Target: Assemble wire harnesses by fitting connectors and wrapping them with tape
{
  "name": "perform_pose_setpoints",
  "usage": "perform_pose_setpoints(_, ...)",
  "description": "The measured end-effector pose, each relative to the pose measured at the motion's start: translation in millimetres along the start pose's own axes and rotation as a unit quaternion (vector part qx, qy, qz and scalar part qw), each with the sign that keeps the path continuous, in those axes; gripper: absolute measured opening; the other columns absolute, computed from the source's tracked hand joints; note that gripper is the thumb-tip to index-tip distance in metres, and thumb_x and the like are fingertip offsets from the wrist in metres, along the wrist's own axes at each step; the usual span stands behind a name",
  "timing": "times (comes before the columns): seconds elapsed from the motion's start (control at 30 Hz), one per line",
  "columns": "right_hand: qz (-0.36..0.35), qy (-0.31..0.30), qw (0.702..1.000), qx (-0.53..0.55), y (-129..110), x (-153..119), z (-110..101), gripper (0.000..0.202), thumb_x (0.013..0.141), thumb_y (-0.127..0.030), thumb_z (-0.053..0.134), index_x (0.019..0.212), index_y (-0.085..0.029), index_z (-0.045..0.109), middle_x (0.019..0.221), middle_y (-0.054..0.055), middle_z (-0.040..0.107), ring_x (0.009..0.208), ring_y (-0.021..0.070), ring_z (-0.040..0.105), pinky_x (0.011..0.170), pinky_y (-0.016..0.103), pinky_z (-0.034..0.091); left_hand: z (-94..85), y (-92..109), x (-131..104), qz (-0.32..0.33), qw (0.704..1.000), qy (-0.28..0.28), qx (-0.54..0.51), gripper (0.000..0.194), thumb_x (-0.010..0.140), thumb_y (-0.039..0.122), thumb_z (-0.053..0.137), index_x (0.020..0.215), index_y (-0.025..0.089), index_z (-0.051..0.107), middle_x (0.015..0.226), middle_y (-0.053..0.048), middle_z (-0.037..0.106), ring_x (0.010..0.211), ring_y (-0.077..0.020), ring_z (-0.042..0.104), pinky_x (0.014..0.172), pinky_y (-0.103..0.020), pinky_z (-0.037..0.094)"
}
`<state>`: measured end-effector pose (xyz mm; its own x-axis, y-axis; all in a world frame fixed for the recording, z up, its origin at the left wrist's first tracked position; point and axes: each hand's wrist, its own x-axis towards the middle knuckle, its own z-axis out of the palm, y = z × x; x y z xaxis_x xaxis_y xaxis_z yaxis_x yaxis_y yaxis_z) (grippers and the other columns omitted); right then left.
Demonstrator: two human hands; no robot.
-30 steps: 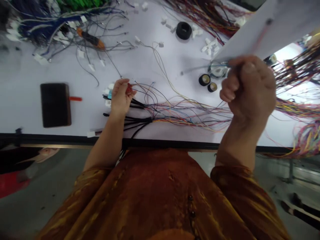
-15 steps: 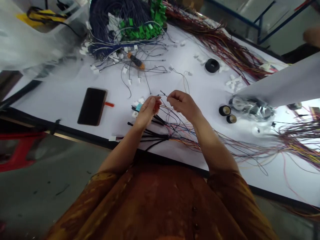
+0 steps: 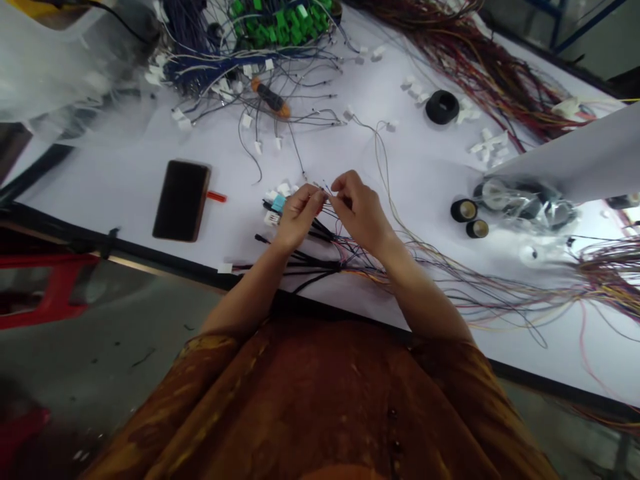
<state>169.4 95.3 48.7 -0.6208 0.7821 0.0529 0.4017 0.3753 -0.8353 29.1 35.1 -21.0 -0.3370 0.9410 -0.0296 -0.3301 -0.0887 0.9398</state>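
Observation:
My left hand is closed around a red connector, mostly hidden by the fingers, with thin wires running out of it. Close on its right, my right hand pinches a thin wire, its fingertips almost touching the left thumb. Small wire ends stick up between the two hands. Below them a wire harness with black sleeved branches lies on the white table. Beside the left hand are a light blue connector and a white connector.
A phone lies left, an orange-black screwdriver beyond the hands. Green connectors and dark cables fill the back. Black tape, two small black rolls and red wire bundles are right.
My right hand has come closer to my left hand, with its fingertips lower. The left hand's thumb now presses at the wire ends. The whole view has shifted somewhat.

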Motion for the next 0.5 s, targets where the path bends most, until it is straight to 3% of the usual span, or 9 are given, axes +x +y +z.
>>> perform_pose_setpoints(0.17,0.004,0.033,0.999,-0.016,-2,1,7,0.009,0.093,-0.023,0.058,0.085,-0.022,0.054,0.068,-0.004,0.053,0.065,0.012,0.049,0.065,0.028,0.036,6.7,1,1,-0.064,0.994,-0.001,-0.092,0.026,0.096,0.044,0.065,0.084,0.021,0.066,0.071,0.0,0.051,0.059,-0.0088,0.045,0.053,-0.021,0.04)
perform_pose_setpoints(0.33,0.003,0.118,0.993,0.026,4,-9,12,0.013,0.093,-0.027,0.059,0.083,-0.022,0.056,0.059,-0.007,0.043,0.054,0.0088,0.037,0.059,0.027,0.031,9.5,3,1,-0.091,0.986,-0.001,-0.142,0.037,0.1,0.053,0.053,0.092,0.02,0.069,0.083,-0.004,0.061,0.067,-0.0091,0.055,0.057,-0.02,0.047)
perform_pose_setpoints(0.5,-0.02,0.142,0.99,0.01,10,-18,17,0.013,0.094,-0.028,0.06,0.083,-0.02,0.059,0.063,-0.007,0.048,0.057,0.008,0.041,0.061,0.026,0.033,9.6,6,0,-0.109,0.982,0.009,-0.156,0.025,0.101,0.041,0.057,0.096,0.02,0.07,0.085,-0.002,0.063,0.068,-0.0068,0.057,0.059,-0.017,0.047)
